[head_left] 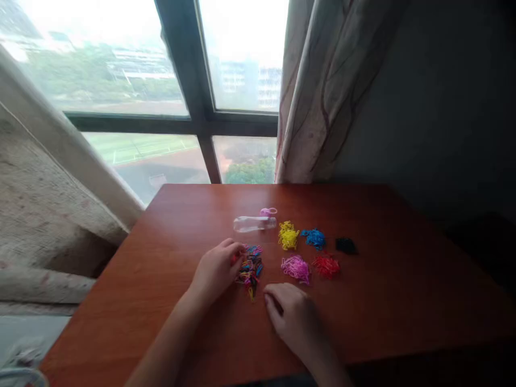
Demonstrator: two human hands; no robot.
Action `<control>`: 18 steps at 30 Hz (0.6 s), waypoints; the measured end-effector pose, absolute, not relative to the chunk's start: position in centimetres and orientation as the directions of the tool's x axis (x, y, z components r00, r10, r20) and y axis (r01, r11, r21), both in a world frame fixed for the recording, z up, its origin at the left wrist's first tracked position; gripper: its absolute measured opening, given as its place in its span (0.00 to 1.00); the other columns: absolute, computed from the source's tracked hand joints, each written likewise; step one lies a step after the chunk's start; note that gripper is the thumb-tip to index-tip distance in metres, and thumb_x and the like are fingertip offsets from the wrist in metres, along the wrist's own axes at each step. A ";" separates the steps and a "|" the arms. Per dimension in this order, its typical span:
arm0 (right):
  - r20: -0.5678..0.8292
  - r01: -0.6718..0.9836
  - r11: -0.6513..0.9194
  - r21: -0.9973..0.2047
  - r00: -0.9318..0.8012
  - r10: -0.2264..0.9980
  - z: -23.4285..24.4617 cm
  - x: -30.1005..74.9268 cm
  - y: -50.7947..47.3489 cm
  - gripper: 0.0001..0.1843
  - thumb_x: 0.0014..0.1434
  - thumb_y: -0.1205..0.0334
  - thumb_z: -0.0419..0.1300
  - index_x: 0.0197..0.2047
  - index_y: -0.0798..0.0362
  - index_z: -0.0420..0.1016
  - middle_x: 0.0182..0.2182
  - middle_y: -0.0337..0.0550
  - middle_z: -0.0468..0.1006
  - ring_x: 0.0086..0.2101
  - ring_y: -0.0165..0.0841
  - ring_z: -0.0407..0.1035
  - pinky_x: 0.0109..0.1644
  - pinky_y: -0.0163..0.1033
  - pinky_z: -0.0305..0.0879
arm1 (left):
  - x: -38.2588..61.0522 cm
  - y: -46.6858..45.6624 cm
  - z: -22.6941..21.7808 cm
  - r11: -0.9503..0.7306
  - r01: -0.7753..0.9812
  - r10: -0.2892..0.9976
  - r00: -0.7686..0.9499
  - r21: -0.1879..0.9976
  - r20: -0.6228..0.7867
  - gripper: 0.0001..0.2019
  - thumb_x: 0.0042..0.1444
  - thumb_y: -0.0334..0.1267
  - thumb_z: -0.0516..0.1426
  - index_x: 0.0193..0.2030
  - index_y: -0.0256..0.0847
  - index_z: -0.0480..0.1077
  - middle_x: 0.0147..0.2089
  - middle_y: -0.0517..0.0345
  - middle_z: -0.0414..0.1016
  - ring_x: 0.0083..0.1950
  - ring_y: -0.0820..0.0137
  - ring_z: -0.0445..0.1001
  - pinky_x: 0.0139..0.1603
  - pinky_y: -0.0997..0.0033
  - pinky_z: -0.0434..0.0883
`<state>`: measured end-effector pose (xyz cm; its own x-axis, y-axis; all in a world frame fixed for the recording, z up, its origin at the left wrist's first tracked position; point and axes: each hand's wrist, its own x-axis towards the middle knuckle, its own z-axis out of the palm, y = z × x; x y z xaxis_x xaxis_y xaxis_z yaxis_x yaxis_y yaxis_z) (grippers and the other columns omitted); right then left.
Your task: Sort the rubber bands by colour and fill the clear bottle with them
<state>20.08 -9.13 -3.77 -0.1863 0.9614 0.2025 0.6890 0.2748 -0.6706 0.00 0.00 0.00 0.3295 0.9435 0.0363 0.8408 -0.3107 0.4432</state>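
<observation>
Left hand [217, 266] at the mixed heap of loops [253, 263] on the bench [173, 226], right hand [296, 317] loosely curled nearer its front edge, grip in either I cannot tell; yellow heap [288, 239], blue heap [315, 238], black heap [345, 245], pink heap [296, 267], red heap [327, 265] look parted toward the right edge, mixed heap unsorted.

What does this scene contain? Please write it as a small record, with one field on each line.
Left grip: fingers at the mixed pile
Right grip: curled, in front of the pink pile; contents unclear
Back piles: yellow pile, blue pile, black pile
Front piles: pink pile, red pile
Bottle: clear, lying on its side
Surface: brown table
Background: window between curtains
</observation>
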 end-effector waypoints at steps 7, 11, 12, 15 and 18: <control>0.205 0.701 0.283 -0.655 -0.196 0.959 -3.5 20.1 -9.4 0.11 0.62 0.71 0.54 0.39 0.49 0.76 0.33 0.40 0.79 0.34 0.35 0.73 0.40 0.36 0.62 | 0.7 0.0 -0.2 -0.342 0.855 0.932 0.362 0.390 0.025 0.07 0.62 0.36 0.53 0.41 0.46 0.74 0.41 0.59 0.74 0.37 0.70 0.75 0.37 0.74 0.63; 0.207 0.708 0.289 -0.644 -0.202 0.957 -3.3 20.1 -9.2 0.10 0.62 0.71 0.54 0.38 0.49 0.75 0.32 0.40 0.79 0.34 0.35 0.72 0.39 0.36 0.61 | 0.8 0.1 0.0 -0.347 0.861 0.930 0.367 0.372 0.018 0.08 0.62 0.36 0.53 0.41 0.45 0.74 0.41 0.58 0.74 0.38 0.69 0.75 0.37 0.73 0.63; 0.207 0.709 0.290 -0.643 -0.204 0.957 -3.3 20.1 -9.2 0.10 0.62 0.71 0.54 0.38 0.49 0.75 0.32 0.40 0.79 0.34 0.34 0.72 0.39 0.36 0.61 | 0.8 0.1 0.0 -0.346 0.859 0.930 0.368 0.376 0.014 0.08 0.62 0.35 0.53 0.41 0.45 0.74 0.42 0.58 0.74 0.39 0.69 0.75 0.37 0.73 0.64; 0.207 0.713 0.289 -0.639 -0.203 0.957 -3.3 20.1 -9.2 0.10 0.62 0.71 0.55 0.38 0.49 0.75 0.32 0.40 0.79 0.34 0.34 0.73 0.39 0.36 0.61 | 1.0 0.1 0.0 -0.347 0.851 0.928 0.374 0.395 0.011 0.07 0.61 0.35 0.54 0.41 0.45 0.74 0.42 0.58 0.74 0.39 0.69 0.75 0.38 0.73 0.64; 0.207 0.718 0.290 -0.633 -0.204 0.957 -3.2 20.1 -9.2 0.10 0.61 0.71 0.55 0.38 0.49 0.75 0.31 0.40 0.79 0.34 0.34 0.73 0.39 0.36 0.61 | 1.1 0.1 -0.1 -0.352 0.848 0.927 0.375 0.395 0.020 0.06 0.61 0.34 0.54 0.39 0.44 0.73 0.41 0.58 0.74 0.38 0.69 0.75 0.37 0.73 0.64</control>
<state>20.14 -9.24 -3.21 -0.2041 0.9568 0.2073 0.7176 0.2903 -0.6331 1.14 0.12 -0.06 0.3754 0.9267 0.0197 0.8484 -0.3521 0.3953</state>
